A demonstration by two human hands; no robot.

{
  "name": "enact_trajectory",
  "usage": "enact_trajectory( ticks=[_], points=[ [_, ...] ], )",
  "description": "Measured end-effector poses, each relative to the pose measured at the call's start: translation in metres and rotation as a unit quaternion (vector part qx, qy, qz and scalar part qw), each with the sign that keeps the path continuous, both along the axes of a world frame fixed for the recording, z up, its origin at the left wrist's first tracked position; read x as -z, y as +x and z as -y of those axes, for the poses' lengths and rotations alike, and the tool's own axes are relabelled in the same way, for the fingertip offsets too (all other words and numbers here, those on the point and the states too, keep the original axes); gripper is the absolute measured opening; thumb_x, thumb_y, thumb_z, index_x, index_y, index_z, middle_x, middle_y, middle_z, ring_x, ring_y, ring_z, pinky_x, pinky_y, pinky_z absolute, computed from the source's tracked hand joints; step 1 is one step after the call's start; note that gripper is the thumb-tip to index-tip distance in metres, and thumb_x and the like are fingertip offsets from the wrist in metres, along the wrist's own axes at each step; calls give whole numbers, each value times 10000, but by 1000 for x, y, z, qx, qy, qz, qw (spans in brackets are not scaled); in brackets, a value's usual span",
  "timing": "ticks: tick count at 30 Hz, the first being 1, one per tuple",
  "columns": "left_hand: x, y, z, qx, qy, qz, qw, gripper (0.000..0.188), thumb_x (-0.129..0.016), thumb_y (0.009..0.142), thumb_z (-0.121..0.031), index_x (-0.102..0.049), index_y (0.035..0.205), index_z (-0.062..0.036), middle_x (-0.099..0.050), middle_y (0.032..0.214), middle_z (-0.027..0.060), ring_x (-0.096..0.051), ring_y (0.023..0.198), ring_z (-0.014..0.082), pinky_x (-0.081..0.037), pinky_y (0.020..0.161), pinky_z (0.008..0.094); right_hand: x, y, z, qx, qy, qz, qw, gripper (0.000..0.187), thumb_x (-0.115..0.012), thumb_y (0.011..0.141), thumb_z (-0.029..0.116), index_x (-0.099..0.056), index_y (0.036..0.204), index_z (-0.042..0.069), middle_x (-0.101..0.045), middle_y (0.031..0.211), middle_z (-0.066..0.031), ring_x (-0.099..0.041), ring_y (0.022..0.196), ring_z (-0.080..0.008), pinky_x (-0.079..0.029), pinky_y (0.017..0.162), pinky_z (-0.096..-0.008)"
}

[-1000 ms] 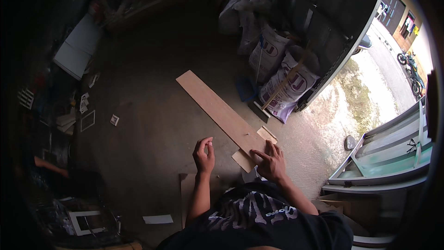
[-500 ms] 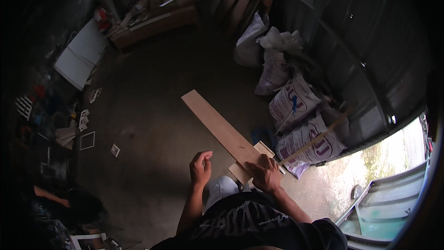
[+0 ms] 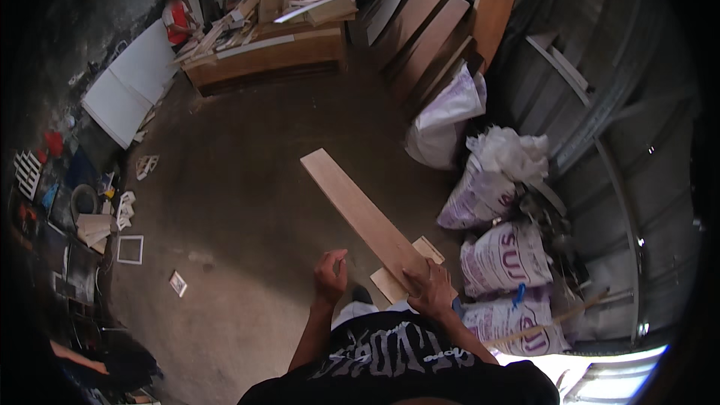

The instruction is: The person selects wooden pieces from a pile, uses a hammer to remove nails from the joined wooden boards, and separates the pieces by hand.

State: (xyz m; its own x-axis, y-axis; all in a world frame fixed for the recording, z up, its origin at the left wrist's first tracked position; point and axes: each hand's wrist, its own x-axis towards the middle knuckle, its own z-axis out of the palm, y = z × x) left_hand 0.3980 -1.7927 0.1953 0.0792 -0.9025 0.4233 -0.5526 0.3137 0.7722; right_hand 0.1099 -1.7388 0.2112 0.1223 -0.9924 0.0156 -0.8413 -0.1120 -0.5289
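Observation:
A long, flat wooden board [image 3: 364,214] slants away from my body toward the far left. My right hand [image 3: 433,292] grips its near end, fingers bent over the edge. Beneath that end lies a shorter pale wood piece [image 3: 388,285], set crosswise and showing on both sides of the board. Left of the board and apart from it, my left hand [image 3: 330,277] is raised with its fingers curled in. Whether anything small is inside those fingers is hidden.
Stuffed white and purple sacks [image 3: 506,259] line the right side, by a metal wall. At the back, a brown bench [image 3: 266,56] bears wood scraps near a person in red [image 3: 177,22]. Another person's arm [image 3: 79,358] shows at lower left. A small white frame [image 3: 130,250] lies on the floor.
The view has tilted up and brightened, showing more of the back bench and the person in red. The board has barely shifted; my right hand stays at its near end and my left remains curled.

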Motion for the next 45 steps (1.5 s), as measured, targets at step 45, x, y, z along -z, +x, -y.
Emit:
enact_trajectory(
  ticks=[45],
  points=[
    [-32,50,1383,-75,-6,-39,996,271,-689,927,41,-743,1174,-56,-730,1169,128,-738,1035,254,-615,891,366,-15,24,1420,-124,-70,56,988,728,-826,600,234,-774,1306,406,-462,1572,-246,-468,1405,-439,-399,1199,-505]
  ],
)
